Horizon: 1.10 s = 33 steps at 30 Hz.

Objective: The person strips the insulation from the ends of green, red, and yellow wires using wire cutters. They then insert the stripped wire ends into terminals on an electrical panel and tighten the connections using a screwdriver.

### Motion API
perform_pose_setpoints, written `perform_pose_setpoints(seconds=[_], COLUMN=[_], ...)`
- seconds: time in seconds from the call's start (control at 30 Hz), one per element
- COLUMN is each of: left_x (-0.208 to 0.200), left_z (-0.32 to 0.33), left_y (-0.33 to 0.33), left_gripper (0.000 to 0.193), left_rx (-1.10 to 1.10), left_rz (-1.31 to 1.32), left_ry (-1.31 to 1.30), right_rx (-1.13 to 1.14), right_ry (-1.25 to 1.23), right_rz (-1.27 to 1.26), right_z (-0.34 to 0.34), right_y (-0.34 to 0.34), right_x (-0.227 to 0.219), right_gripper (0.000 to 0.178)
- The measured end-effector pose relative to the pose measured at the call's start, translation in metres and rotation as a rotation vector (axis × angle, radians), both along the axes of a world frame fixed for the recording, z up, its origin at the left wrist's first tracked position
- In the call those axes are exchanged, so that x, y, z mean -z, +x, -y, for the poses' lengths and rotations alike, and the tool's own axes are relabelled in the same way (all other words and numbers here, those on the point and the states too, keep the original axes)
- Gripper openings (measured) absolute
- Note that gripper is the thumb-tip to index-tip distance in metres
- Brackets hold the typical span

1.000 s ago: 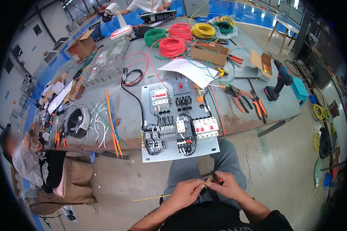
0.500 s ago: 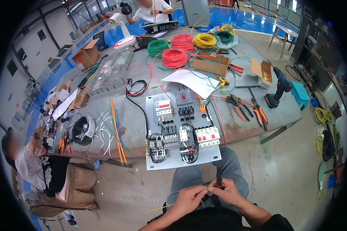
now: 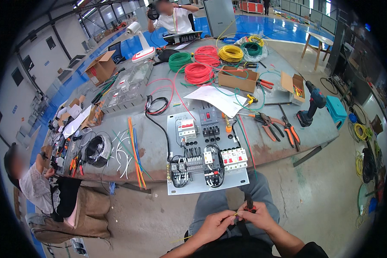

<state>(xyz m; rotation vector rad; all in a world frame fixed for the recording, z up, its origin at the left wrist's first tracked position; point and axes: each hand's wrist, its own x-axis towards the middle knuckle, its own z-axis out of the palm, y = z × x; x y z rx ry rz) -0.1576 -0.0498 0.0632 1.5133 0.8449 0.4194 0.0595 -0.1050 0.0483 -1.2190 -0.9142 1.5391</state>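
Over my lap, my left hand (image 3: 217, 224) is closed in a pinch on a thin yellow wire (image 3: 181, 239), whose tail sticks out past my left wrist. My right hand (image 3: 259, 216) is wrapped round a small pair of pliers (image 3: 249, 199) with dark jaws pointing up and red handles; their exact kind is unclear. Both hands' fingertips nearly meet at the wire's short end. Beyond them, a metal mounting plate (image 3: 193, 189) overhangs the table's front edge, carrying circuit breakers (image 3: 235, 159), a terminal strip (image 3: 192, 164) and a contactor with black wiring (image 3: 212, 174).
Right of the plate lie pliers and cutters (image 3: 268, 127) and a cordless drill (image 3: 312, 104). Red wire coils (image 3: 198, 74), a green coil (image 3: 179, 62) and a paper sheet (image 3: 215, 98) lie behind. Cut wires (image 3: 136, 152) rest at left. One person sits left, another works at the far side.
The whole view has shifted slightly, so the table appears lower. Both hands keep their grip on the wire and pliers, with small finger movement. The far person's arm has risen.
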Motion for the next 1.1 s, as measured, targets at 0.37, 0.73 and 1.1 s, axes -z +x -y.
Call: perform_pose_setpoints(seconds=[0.37, 0.73, 1.1], left_x=[-0.003, 0.009, 0.0], left_z=[-0.002, 0.0, 0.0], left_y=[0.004, 0.0, 0.002], left_gripper=[0.021, 0.023, 0.021], left_rx=[-0.022, 0.018, 0.031], left_rz=[0.006, 0.085, 0.01], left_ry=[-0.079, -0.101, 0.065], right_rx=[0.016, 0.174, 0.349], right_ry=[0.009, 0.07, 0.095], right_rz=[0.007, 0.116, 0.13], right_z=[-0.003, -0.005, 0.001], right_y=[0.003, 0.01, 0.025], right_x=[-0.007, -0.018, -0.02], right_gripper=[0.013, 0.01, 0.009])
